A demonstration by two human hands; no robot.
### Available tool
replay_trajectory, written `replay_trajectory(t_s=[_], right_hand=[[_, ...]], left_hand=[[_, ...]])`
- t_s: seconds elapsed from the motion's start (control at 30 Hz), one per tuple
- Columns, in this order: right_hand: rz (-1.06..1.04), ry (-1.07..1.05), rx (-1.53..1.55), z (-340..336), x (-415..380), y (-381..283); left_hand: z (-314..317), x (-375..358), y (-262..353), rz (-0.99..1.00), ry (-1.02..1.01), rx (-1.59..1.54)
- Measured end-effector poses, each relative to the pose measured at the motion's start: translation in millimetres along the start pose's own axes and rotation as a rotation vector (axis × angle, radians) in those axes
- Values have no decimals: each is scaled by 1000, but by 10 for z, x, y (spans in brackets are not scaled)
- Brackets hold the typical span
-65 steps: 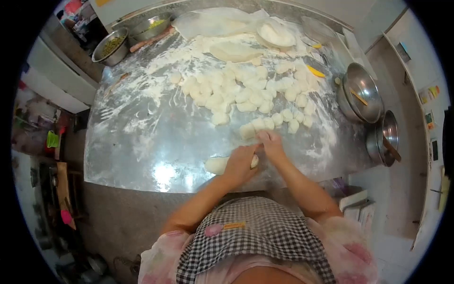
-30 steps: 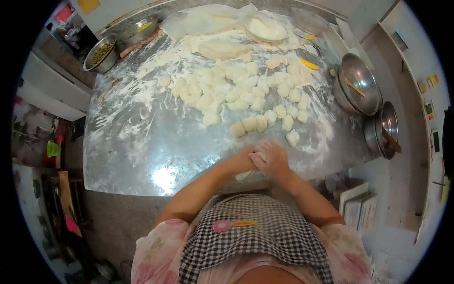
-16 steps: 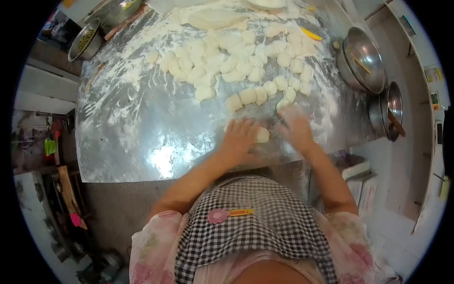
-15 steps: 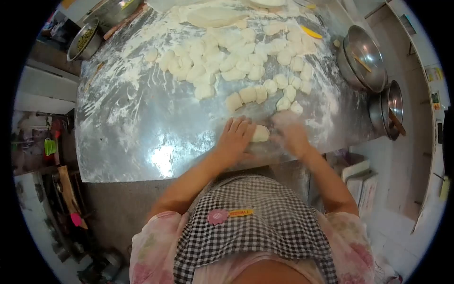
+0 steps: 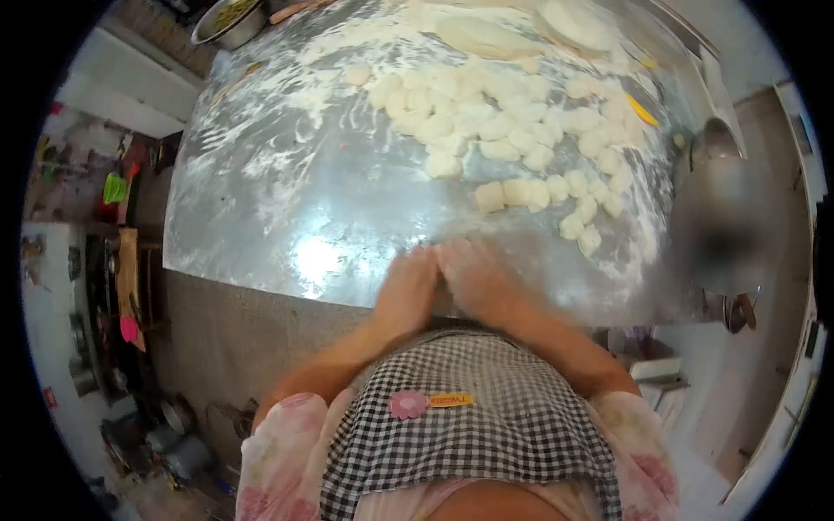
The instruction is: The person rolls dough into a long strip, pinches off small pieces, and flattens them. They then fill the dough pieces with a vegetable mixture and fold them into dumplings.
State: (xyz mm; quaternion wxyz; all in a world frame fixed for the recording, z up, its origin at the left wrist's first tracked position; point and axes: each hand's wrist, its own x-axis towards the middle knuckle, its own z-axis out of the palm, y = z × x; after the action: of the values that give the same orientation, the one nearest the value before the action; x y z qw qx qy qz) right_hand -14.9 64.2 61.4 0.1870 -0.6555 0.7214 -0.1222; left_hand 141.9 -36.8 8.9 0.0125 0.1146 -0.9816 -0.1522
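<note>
My left hand (image 5: pixel 412 280) and my right hand (image 5: pixel 479 276) are side by side at the near edge of the metal table (image 5: pixel 234 217), their inner edges touching. Both have their fingers curled down, and the right is smeared by motion. The piece of dough seen beside the left hand a moment ago is now hidden under them. Just beyond is a short row of cut dough pieces (image 5: pixel 517 193), with small rounded dough pieces (image 5: pixel 586 208) at its right end. A large cluster of floury dough pieces (image 5: pixel 495 113) lies farther back.
Larger slabs of dough (image 5: pixel 486 36) lie at the back in scattered flour. A metal bowl with green filling (image 5: pixel 230 26) stands at the far left corner. A yellow scraper-like object (image 5: pixel 641 109) lies at the right. A dark blurred patch (image 5: pixel 721 234) covers the right edge.
My right hand has come left against my left hand, and the dough between them is now covered. The view has shifted, so the table's contents appear farther right.
</note>
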Motion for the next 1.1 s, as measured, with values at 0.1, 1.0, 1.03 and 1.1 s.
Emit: replay_trajectory(t_s=[0.1, 1.0, 1.03, 1.1], right_hand=[[-98, 188, -214, 599, -48, 74], [689, 304, 1412, 416, 350, 300], [812, 241, 1583, 130, 398, 102], [481, 316, 941, -40, 446, 23]], left_hand=[[-82, -62, 137, -73, 61, -72], [-384, 452, 83, -215, 159, -560], [-466, 433, 97, -306, 86, -617], [-548, 449, -8, -413, -37, -821]])
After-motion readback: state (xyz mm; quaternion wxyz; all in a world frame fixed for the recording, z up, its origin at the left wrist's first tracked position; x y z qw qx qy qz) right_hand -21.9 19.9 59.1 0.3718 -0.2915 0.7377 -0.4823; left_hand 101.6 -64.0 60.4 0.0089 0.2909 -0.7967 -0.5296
